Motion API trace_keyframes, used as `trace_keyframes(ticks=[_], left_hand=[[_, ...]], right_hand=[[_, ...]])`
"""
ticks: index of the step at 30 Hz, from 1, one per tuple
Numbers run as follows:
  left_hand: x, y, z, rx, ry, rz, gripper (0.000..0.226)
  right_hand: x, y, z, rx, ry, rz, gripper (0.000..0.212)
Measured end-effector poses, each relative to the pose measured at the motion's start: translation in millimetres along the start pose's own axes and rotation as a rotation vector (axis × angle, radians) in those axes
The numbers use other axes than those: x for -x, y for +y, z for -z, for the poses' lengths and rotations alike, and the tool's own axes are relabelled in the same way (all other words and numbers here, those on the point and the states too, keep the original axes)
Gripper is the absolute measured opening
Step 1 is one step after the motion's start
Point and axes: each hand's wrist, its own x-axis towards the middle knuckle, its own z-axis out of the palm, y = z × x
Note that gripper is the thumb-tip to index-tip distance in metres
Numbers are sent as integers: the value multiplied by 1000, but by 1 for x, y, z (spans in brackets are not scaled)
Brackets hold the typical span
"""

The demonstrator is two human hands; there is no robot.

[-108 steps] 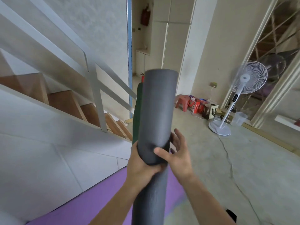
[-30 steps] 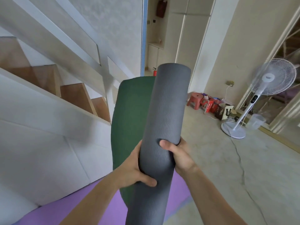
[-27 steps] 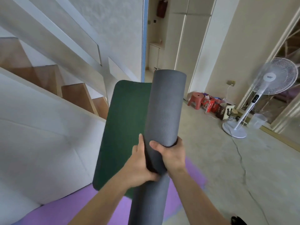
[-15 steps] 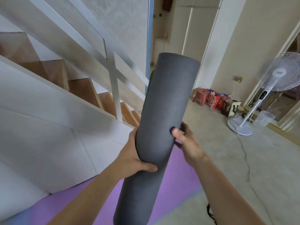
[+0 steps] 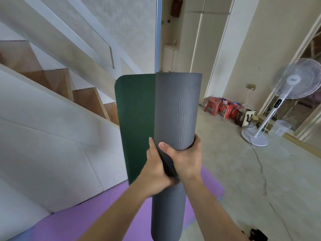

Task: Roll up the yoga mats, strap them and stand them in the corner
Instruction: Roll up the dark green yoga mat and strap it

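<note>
I hold a rolled grey yoga mat (image 5: 177, 108) upright in front of me; its ribbed outside is grey and its inner face is dark green. A loose green flap (image 5: 135, 119) of it stands open to the left of the roll. My left hand (image 5: 154, 173) grips the mat at the flap's edge, thumb up along the seam. My right hand (image 5: 186, 159) wraps round the roll from the right, thumb across the front. A purple yoga mat (image 5: 97, 216) lies flat on the floor below.
A white-panelled staircase with wooden treads (image 5: 57, 87) rises on the left. A standing fan (image 5: 278, 105) with its cable (image 5: 262, 173) stands on the concrete floor at the right. A red stool (image 5: 213, 106) and boxes (image 5: 234, 113) sit by the far wall.
Half a second ago the roll was closed with no flap showing and my right fingers only touched it. Now the green flap has opened leftward and both hands grip the roll close together.
</note>
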Motion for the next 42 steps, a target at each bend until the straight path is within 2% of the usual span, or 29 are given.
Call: trace_keyframes(ticks=[3, 5, 9, 12, 14, 16, 17, 19, 21, 23, 25, 27, 29, 34, 38, 41, 42], left_hand=[[12, -9, -5, 104, 169, -115, 127], [15, -12, 8, 85, 200, -130, 123], [19, -13, 30, 113, -26, -27, 122], [14, -4, 28, 102, -150, 0, 113], [9, -5, 30, 129, -237, 10, 116], [1, -8, 33, 99, -276, 24, 114], [-2, -6, 33, 41, -243, 29, 107], [-3, 1, 25, -164, -56, -29, 96], [4, 2, 6, -34, 61, -139, 101], [13, -1, -12, 121, 94, -137, 115], [14, -8, -18, 246, 163, -111, 122], [12, -14, -9, 259, 180, -93, 124], [14, -16, 2, 188, 112, -62, 124], [12, -10, 11, 41, -108, 35, 122], [-2, -11, 20, -46, -238, 116, 104], [-9, -12, 19, -304, -152, 154, 95], [-8, -10, 16, -293, -96, 174, 85]], right_hand=[[6, 7, 4, -158, -106, -3, 97], [-2, 18, 24, -306, -315, 30, 89], [-24, 30, 55, -391, -675, 52, 103], [-25, 24, 59, -482, -858, 22, 88], [-20, 20, 59, -528, -864, 56, 67], [-14, 22, 56, -560, -823, 111, 58], [-10, 23, 53, -549, -752, 115, 61], [-6, 30, 43, -369, -485, 88, 82], [5, 33, 32, -138, -250, 65, 99], [17, 33, 21, -29, -178, 61, 104], [22, 37, 20, -61, -192, 61, 110], [15, 42, 34, -157, -331, 70, 110], [-5, 41, 56, -192, -512, 89, 105], [-47, 29, 79, -354, -918, 89, 115], [-51, 34, 74, -332, -955, 86, 102], [-42, 56, 60, -279, -762, 59, 108], [-40, 65, 55, -250, -694, 55, 109]])
